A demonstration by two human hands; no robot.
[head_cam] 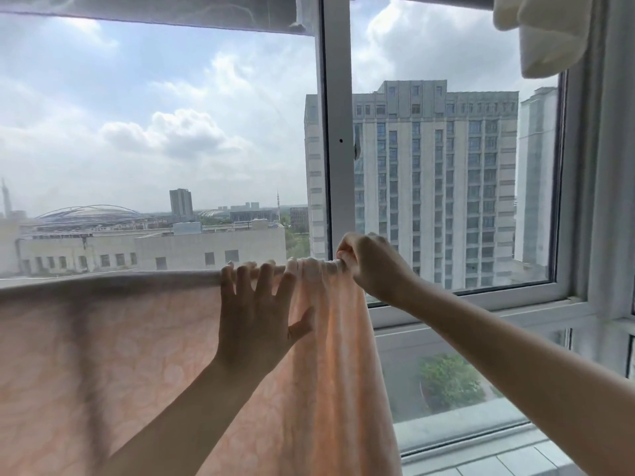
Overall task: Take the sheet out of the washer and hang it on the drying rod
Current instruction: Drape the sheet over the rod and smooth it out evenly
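The pink sheet is hanging over the drying rod, in front of the big window. The rod itself is hiding under the cloth, so only the straight top line of the sheet is showing where it is. On the left side the sheet is lying flat and smooth along the top. Near its right end it is bunching up into folds and falling down in long wrinkles. The left hand is lying flat against the sheet with its fingers spread wide, and the fingertips are reaching up to the top edge on the rod. The right hand is curling into a fist at the bunched end, and its fingers are pinching the gathered cloth right at the top. So it looks like most of the job is done: the sheet is out of the washer and it is up on the rod. What seems left is pulling the bunched part out to the right so the whole sheet is hanging flat and can dry well. The washer is not showing here. Up in the top right corner, something white and soft is hanging too, well apart from the pink sheet. Outside the glass, tall buildings and clouds are showing.
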